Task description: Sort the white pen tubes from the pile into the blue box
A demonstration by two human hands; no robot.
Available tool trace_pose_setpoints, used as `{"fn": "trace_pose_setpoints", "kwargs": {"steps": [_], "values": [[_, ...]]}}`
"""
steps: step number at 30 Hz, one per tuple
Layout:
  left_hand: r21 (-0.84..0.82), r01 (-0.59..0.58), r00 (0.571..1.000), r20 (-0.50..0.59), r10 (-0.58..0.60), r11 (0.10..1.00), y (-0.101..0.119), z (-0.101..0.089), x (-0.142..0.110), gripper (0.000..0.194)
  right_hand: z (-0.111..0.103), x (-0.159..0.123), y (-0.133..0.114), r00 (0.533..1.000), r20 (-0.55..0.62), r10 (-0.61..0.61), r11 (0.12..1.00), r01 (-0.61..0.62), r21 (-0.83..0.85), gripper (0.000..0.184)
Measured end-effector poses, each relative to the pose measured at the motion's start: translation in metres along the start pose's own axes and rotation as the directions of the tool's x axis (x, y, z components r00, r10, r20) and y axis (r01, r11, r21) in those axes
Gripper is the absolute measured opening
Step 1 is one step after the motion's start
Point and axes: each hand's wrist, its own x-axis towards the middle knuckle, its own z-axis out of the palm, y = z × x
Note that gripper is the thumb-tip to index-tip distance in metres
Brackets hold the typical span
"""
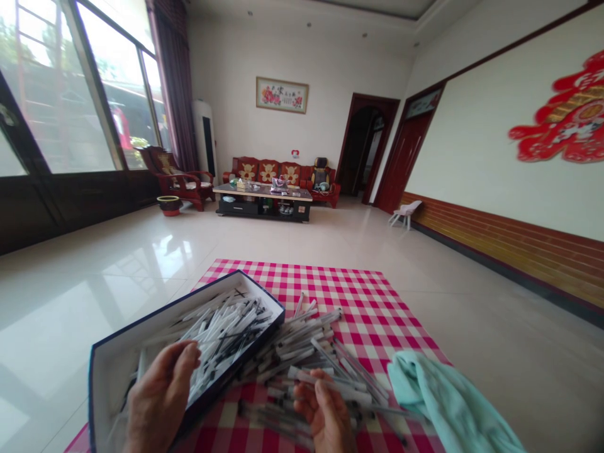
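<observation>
An open cardboard box [189, 340] with a navy rim and white inside lies tilted on a pink checked cloth [302, 283]. It holds a dense tangle of thin clear plastic tubes [221, 333] with dark cores, perhaps pen refills. My left hand [160, 396] hovers at the box's near side, fingers curled beside the tubes. A loose heap of similar tubes [302, 346] lies on the cloth to the right of the box. My right hand [325, 409] is palm up over that heap, with one tube [330, 385] gripped across its fingers.
A crumpled teal towel [448, 402] lies at the cloth's right edge. Polished floor tiles [495, 352] surround the cloth. Far ahead stand a low coffee table [262, 204] bearing small items, a red wooden sofa [267, 171] and an armchair [182, 179].
</observation>
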Motion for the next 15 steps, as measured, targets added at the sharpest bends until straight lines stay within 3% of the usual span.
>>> {"fn": "trace_pose_setpoints", "kwargs": {"steps": [1, 3, 5, 8, 11, 15], "values": [[0.052, 0.039, 0.996, -0.082, -0.035, 0.998, -0.003, -0.003, 0.002, 0.031, 0.000, 0.000, 0.000, 1.000, 0.002, -0.004, 1.000, 0.004, -0.002, 0.031], [0.208, 0.038, 0.982, -0.188, 0.002, 0.977, -0.005, -0.005, 0.004, 0.030, 0.001, -0.001, 0.001, 1.000, -0.001, -0.014, 1.000, 0.014, -0.016, 0.031], [0.352, -0.036, 0.973, -0.200, 0.113, 0.935, -0.003, -0.004, 0.005, 0.028, 0.000, -0.001, 0.002, 1.000, 0.005, -0.003, 0.999, 0.003, -0.048, 0.031], [0.419, -0.150, 0.949, -0.194, 0.249, 0.895, 0.004, 0.004, 0.000, 0.026, -0.001, -0.002, 0.003, 0.999, 0.042, 0.022, 0.994, -0.018, -0.109, 0.032], [0.326, -0.269, 0.925, -0.174, 0.337, 0.906, 0.009, 0.014, -0.008, 0.023, 0.002, -0.005, 0.003, 0.994, 0.112, 0.017, 0.983, 0.003, -0.185, 0.031], [-0.026, -0.384, 0.923, 0.029, 0.385, 0.923, 0.013, 0.030, -0.023, 0.020, 0.010, -0.012, 0.003, 0.981, 0.194, 0.011, 0.956, 0.047, -0.290, 0.030]]}}
